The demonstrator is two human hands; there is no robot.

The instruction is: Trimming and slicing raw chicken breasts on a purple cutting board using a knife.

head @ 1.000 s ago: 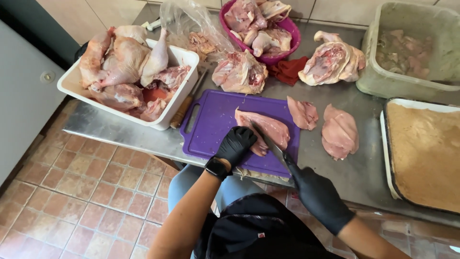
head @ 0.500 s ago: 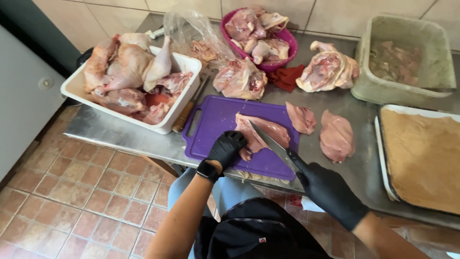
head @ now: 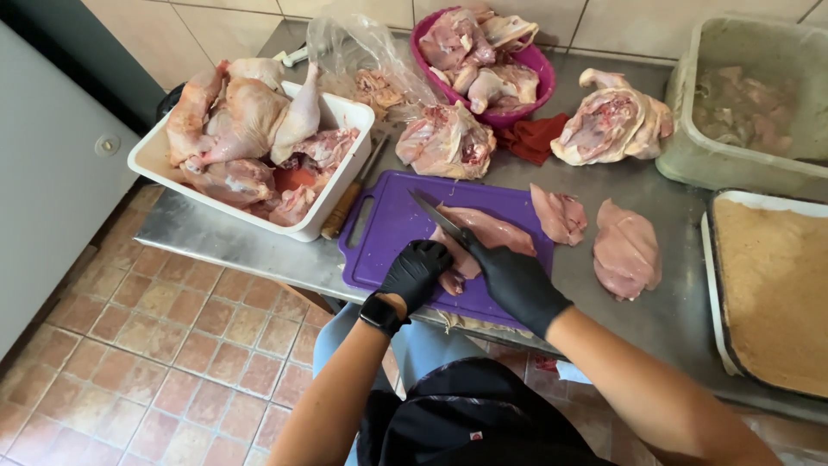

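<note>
Brushed steel forms the tabletop (head: 681, 319), with beige wall tiles behind it and worn terracotta floor tiles below. Both hands wear smooth black gloves. The left hand (head: 416, 273) lies curled, palm down, pressing on the near end of a pale pink, glossy chicken fillet (head: 492, 233). The right hand (head: 516, 280) is closed around the handle of a knife (head: 438, 216), whose narrow grey blade lies across the fillet, tip pointing away to the left. The fillet lies on a rectangular purple plastic cutting board (head: 388, 237) with a slot handle at its left end.

Just right of the board, two more boneless fillets (head: 561, 214) (head: 627, 250) lie directly on the steel. Behind the board sit a bony carcass (head: 446, 142) and a dark red cloth (head: 533, 138). A white rectangular tub (head: 345, 185) at the left is heaped with skin-on legs. A round magenta bowl (head: 539, 73) holds more pieces beside crumpled clear plastic (head: 354, 52). At the right stand a grey tub (head: 742, 168) and a tray of fine tan crumbs (head: 772, 293).
</note>
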